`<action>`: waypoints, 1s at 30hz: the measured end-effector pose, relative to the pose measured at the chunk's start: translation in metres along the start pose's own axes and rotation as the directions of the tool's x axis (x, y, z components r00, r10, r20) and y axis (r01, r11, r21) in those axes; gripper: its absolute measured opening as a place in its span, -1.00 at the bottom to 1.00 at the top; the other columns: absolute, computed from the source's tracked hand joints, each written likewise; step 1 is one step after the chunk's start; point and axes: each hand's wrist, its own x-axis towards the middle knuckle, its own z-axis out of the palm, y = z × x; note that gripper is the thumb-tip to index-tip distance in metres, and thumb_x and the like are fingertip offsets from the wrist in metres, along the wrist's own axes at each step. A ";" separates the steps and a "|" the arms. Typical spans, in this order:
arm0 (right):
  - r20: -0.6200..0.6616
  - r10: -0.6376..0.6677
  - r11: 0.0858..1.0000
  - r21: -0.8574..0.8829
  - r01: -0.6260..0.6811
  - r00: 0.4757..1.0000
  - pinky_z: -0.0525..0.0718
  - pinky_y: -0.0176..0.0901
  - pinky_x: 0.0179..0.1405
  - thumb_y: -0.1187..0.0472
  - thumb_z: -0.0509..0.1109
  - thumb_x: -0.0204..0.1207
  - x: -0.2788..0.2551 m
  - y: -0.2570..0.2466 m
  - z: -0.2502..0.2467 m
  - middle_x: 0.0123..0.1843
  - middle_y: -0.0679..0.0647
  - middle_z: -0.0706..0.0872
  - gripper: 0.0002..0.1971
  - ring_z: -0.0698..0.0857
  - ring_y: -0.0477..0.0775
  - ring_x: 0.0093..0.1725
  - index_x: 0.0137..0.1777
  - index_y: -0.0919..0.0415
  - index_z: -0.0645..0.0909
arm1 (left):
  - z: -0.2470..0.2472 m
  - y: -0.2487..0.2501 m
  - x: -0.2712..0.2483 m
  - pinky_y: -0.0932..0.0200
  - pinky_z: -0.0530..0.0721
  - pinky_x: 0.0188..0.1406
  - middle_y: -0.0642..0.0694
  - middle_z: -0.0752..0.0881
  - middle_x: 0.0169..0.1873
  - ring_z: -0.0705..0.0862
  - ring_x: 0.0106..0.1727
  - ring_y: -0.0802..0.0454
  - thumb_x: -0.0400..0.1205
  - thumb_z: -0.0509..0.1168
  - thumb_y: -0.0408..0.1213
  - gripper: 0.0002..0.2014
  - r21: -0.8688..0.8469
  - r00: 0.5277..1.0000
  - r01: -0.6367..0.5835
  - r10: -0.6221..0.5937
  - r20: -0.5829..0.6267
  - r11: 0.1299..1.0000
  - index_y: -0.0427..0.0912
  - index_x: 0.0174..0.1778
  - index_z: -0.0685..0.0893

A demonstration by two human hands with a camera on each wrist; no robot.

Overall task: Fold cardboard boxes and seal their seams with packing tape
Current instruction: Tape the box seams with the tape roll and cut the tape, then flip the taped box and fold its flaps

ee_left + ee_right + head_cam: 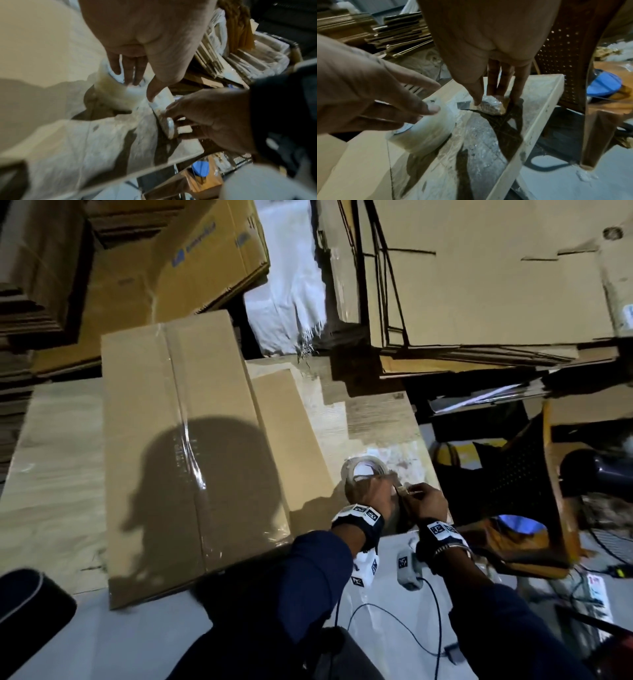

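Observation:
A brown cardboard box (191, 446) lies on the table (51, 467), its flaps closed and clear tape running down the middle seam. Right of it, my left hand (375, 491) grips a roll of clear packing tape (363, 470), fingers (126, 73) inside the core and thumb outside on the roll (116, 93). My right hand (423, 496) pinches a small tape-wrapped cutter (489, 105) just right of the roll (423, 129), with a grey blade end pointing towards it. Both hands hover low over the table's right corner.
Stacks of flattened cardboard (479, 285) rise behind the table, and more (41, 268) are piled at the back left. A brown perforated plastic chair (534, 474) stands close by the table's right edge (544, 108). Cables (394, 621) trail over the floor near me.

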 end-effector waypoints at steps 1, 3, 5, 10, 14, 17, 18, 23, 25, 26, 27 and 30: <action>0.017 -0.003 0.999 -0.049 0.004 1.000 0.71 -0.02 0.11 -0.01 0.59 0.53 0.002 -0.002 -0.004 0.03 0.22 0.89 -0.72 0.81 0.31 0.14 0.12 0.14 0.82 | -0.008 0.001 0.003 -0.09 0.71 -0.05 -0.23 0.83 -0.05 0.80 0.03 -0.33 0.59 0.22 -0.20 -0.46 0.015 1.000 0.005 -0.005 0.007 1.000 0.00 0.56 0.59; 0.051 -0.009 0.991 -0.130 0.016 0.999 0.74 0.06 0.18 0.10 0.50 0.56 0.006 -0.014 -0.013 0.11 0.30 0.86 -0.76 0.78 0.39 0.20 0.18 0.14 0.79 | -0.035 0.004 0.008 -0.18 0.77 0.00 -0.31 0.80 0.05 0.78 0.08 -0.37 0.59 0.22 -0.28 -0.30 0.009 1.000 0.024 -0.024 0.001 1.000 -0.05 0.74 0.37; 0.070 -0.069 0.978 -0.190 0.081 0.995 0.73 0.09 0.19 0.15 0.45 0.57 0.005 -0.036 -0.025 0.16 0.33 0.83 -0.79 0.77 0.43 0.21 0.15 0.14 0.80 | -0.065 0.007 0.010 -0.20 0.72 0.16 -0.31 0.78 0.21 0.75 0.19 -0.37 0.66 0.31 -0.28 -0.30 0.003 0.997 0.054 -0.054 -0.049 0.999 -0.05 0.77 0.30; 0.122 -0.352 0.913 -0.174 0.370 0.928 0.68 0.04 0.06 0.18 0.50 0.59 -0.001 -0.139 -0.045 0.07 0.31 0.87 -0.84 0.81 0.41 0.13 0.05 0.24 0.83 | -0.155 0.000 0.007 -0.13 0.65 0.24 -0.27 0.76 0.30 0.72 0.31 -0.33 0.66 0.35 -0.12 -0.44 -0.003 0.970 0.071 -0.070 -0.233 0.997 -0.06 0.61 0.47; 0.209 -0.517 0.850 0.004 0.527 0.830 0.70 -0.03 -0.07 0.07 0.51 0.56 -0.029 -0.250 -0.043 -0.12 0.18 0.87 -0.91 0.79 0.20 -0.12 -0.10 0.05 0.77 | -0.237 -0.039 -0.015 -0.12 0.70 0.24 -0.27 0.77 0.30 0.74 0.31 -0.32 0.63 0.35 -0.09 -0.50 -0.007 0.920 0.119 -0.113 -0.375 0.993 -0.07 0.51 0.55; 0.277 -0.595 0.797 0.082 0.599 0.754 0.83 0.10 -0.05 -0.19 0.45 0.34 -0.048 -0.318 -0.015 -0.14 0.10 0.88 -0.74 0.82 0.15 -0.16 -0.17 -0.02 0.74 | -0.281 -0.093 -0.041 -0.16 0.69 0.28 -0.26 0.75 0.36 0.71 0.35 -0.33 0.64 0.32 -0.05 -0.49 -0.040 0.880 0.208 -0.205 -0.428 0.977 -0.03 0.55 0.55; 0.300 -0.615 0.780 0.103 0.617 0.729 0.85 0.16 -0.03 -0.22 0.44 0.31 -0.053 -0.338 -0.001 -0.15 0.09 0.88 -0.71 0.85 0.20 -0.12 -0.18 -0.03 0.73 | -0.291 -0.116 -0.051 -0.15 0.70 0.26 -0.25 0.76 0.34 0.72 0.34 -0.34 0.64 0.31 -0.04 -0.49 -0.063 0.867 0.239 -0.242 -0.435 0.969 -0.01 0.54 0.55; 0.317 -0.657 0.717 -0.017 0.697 0.684 0.70 0.03 0.18 -0.03 0.51 0.59 -0.095 -0.405 0.044 0.16 0.22 0.82 -0.64 0.78 0.29 0.16 0.22 0.21 0.66 | -0.316 -0.227 -0.093 -0.12 0.70 0.28 -0.21 0.75 0.36 0.67 0.38 -0.32 0.62 0.33 0.00 -0.56 -0.073 0.811 0.410 -0.400 -0.426 0.909 -0.03 0.41 0.67; 0.302 -0.631 0.729 -0.085 0.679 0.715 0.66 0.05 0.19 -0.18 0.50 0.58 -0.102 -0.420 0.059 0.23 0.30 0.76 -0.47 0.73 0.35 0.25 0.25 0.28 0.57 | -0.318 -0.265 -0.106 -0.15 0.63 0.34 -0.22 0.67 0.41 0.55 0.47 -0.33 0.64 0.36 0.09 -0.54 -0.031 0.793 0.460 -0.426 -0.436 0.888 -0.04 0.41 0.66; 0.308 -0.610 0.741 -0.105 0.663 0.730 0.65 0.07 0.21 -0.27 0.49 0.56 -0.103 -0.425 0.065 0.28 0.31 0.72 -0.37 0.71 0.36 0.29 0.29 0.29 0.52 | -0.318 -0.280 -0.111 -0.18 0.59 0.37 -0.23 0.61 0.44 0.48 0.53 -0.33 0.64 0.36 0.17 -0.48 -0.023 0.781 0.479 -0.438 -0.446 0.877 -0.04 0.43 0.63; 0.322 -0.586 0.755 -0.116 0.645 0.744 0.64 0.09 0.24 -0.36 0.48 0.52 -0.104 -0.431 0.070 0.36 0.33 0.67 -0.25 0.68 0.37 0.35 0.36 0.29 0.46 | -0.319 -0.293 -0.113 -0.22 0.57 0.41 -0.22 0.54 0.50 0.40 0.59 -0.33 0.62 0.35 0.27 -0.39 -0.031 0.765 0.497 -0.455 -0.456 0.867 -0.04 0.48 0.59; 0.368 -0.489 0.825 -0.100 0.556 0.791 0.60 0.16 0.44 -0.64 0.46 0.22 -0.104 -0.447 0.086 0.62 0.34 0.49 0.25 0.57 0.39 0.52 0.66 0.24 0.14 | -0.325 -0.321 -0.109 -0.32 0.48 0.53 -0.22 0.23 0.72 0.21 0.72 -0.29 0.51 0.30 0.52 0.01 -0.116 0.739 0.531 -0.525 -0.422 0.840 -0.06 0.75 0.28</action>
